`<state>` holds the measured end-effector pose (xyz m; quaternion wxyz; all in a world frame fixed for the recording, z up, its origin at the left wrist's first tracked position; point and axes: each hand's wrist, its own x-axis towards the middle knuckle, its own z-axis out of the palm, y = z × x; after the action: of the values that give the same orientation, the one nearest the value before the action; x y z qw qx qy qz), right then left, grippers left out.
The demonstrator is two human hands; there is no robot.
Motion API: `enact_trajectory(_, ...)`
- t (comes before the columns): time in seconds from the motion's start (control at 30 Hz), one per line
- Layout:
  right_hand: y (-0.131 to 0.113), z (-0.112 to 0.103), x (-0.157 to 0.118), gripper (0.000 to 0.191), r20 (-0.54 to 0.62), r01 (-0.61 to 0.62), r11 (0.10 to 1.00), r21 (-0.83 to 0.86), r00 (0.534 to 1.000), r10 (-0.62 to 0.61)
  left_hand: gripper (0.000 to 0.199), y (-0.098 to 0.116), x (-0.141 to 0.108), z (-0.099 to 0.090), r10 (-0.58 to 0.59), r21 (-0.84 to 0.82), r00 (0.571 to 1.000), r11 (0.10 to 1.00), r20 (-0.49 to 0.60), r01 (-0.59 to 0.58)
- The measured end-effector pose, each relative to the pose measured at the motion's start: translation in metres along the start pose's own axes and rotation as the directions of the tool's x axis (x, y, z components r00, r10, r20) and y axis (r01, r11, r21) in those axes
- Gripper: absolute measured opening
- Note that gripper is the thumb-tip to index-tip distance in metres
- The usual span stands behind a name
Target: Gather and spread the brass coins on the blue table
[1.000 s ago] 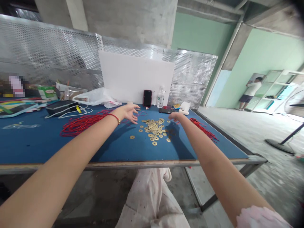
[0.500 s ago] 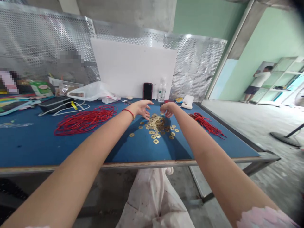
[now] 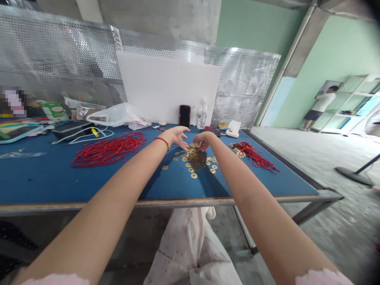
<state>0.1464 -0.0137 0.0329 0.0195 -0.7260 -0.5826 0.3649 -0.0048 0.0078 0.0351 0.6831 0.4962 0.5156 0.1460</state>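
Brass coins (image 3: 196,158) beneath right hand (image 3: 203,140)

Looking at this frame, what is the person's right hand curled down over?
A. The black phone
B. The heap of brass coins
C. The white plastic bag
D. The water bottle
B. The right hand is curled down at the top of the heap of brass coins, well apart from the other options.

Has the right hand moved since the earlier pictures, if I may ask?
Yes, the right hand has moved left, nearer the black phone, and now reaches over the brass coins.
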Motion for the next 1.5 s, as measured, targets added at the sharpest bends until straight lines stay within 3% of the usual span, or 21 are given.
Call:
enact_trajectory(0.1, 0.024, -0.017, -0.011, 0.013, 0.016, -0.066, 0.995, 0.072, 0.998, 0.065, 0.084, -0.003, -0.012, -0.017, 0.018, 0.042, 1.000, 0.999, -0.006, -0.018)
enact_trajectory(0.17, 0.062, -0.035, -0.017, 0.012, -0.010, -0.115, 0.990, 0.083, 0.993, 0.116, 0.086, -0.010, -0.029, -0.042, 0.018, 0.096, 1.000, 0.995, -0.018, -0.016)
enact_trajectory(0.27, 0.120, -0.058, -0.025, 0.011, -0.020, -0.204, 0.952, 0.230, 0.977, 0.214, 0.088, -0.025, -0.055, -0.071, -0.038, 0.163, 0.999, 0.986, -0.030, 0.042)
enact_trajectory(0.37, 0.143, -0.061, -0.032, 0.011, 0.058, -0.258, 0.934, 0.246, 0.966, 0.251, 0.088, -0.032, -0.069, -0.069, -0.050, 0.155, 0.998, 0.986, -0.035, 0.055)
enact_trajectory(0.43, 0.131, -0.051, -0.037, 0.011, 0.104, -0.253, 0.945, 0.206, 0.966, 0.236, 0.086, -0.031, -0.066, -0.050, -0.054, 0.140, 0.998, 0.989, -0.017, 0.056)
enact_trajectory(0.57, 0.070, -0.015, -0.046, 0.017, 0.117, -0.186, 0.976, 0.109, 0.978, 0.173, 0.081, -0.021, -0.045, 0.005, -0.059, 0.112, 0.997, 0.992, 0.044, 0.054)
enact_trajectory(0.67, 0.031, 0.001, -0.051, 0.024, 0.148, -0.111, 0.985, 0.132, 0.985, 0.092, 0.080, -0.013, -0.034, 0.030, -0.029, 0.121, 0.999, 0.992, 0.044, 0.024)
enact_trajectory(0.77, 0.028, -0.007, -0.061, 0.025, 0.124, -0.085, 0.984, 0.156, 0.990, 0.066, 0.083, -0.009, -0.040, 0.023, -0.001, 0.137, 0.999, 0.991, 0.047, -0.006)
enact_trajectory(0.93, 0.090, -0.046, -0.086, 0.024, 0.095, -0.209, 0.975, 0.071, 0.975, 0.202, 0.088, -0.027, -0.076, -0.033, -0.004, 0.154, 0.998, 0.988, -0.060, 0.014)
enact_trajectory(1.03, 0.118, -0.050, -0.095, 0.024, 0.146, -0.284, 0.959, 0.011, 0.949, 0.279, 0.088, -0.042, -0.089, -0.051, -0.055, 0.168, 0.998, 0.984, -0.041, 0.061)
enact_trajectory(1.13, 0.109, -0.031, -0.090, 0.024, 0.124, -0.309, 0.950, -0.036, 0.942, 0.311, 0.090, -0.046, -0.086, -0.041, -0.076, 0.127, 0.997, 0.989, -0.022, 0.079)
enact_trajectory(1.17, 0.099, -0.023, -0.085, 0.024, 0.080, -0.295, 0.955, -0.040, 0.951, 0.298, 0.091, -0.045, -0.083, -0.033, -0.080, 0.112, 0.997, 0.990, -0.009, 0.081)
enact_trajectory(1.33, 0.028, 0.017, -0.061, 0.027, 0.089, -0.200, 0.979, -0.047, 0.975, 0.203, 0.088, -0.031, -0.061, 0.017, -0.075, 0.040, 0.997, 0.996, -0.003, 0.075)
enact_trajectory(1.43, 0.006, 0.023, -0.060, 0.027, 0.103, -0.087, 0.996, 0.013, 0.991, 0.086, 0.086, -0.025, -0.057, 0.033, -0.008, 0.014, 0.999, 1.000, 0.046, 0.008)
enact_trajectory(1.5, 0.010, 0.018, -0.065, 0.025, 0.078, -0.021, 0.998, 0.052, 0.997, 0.017, 0.085, -0.025, -0.064, 0.028, 0.018, 0.044, 0.996, 0.999, 0.090, -0.022)
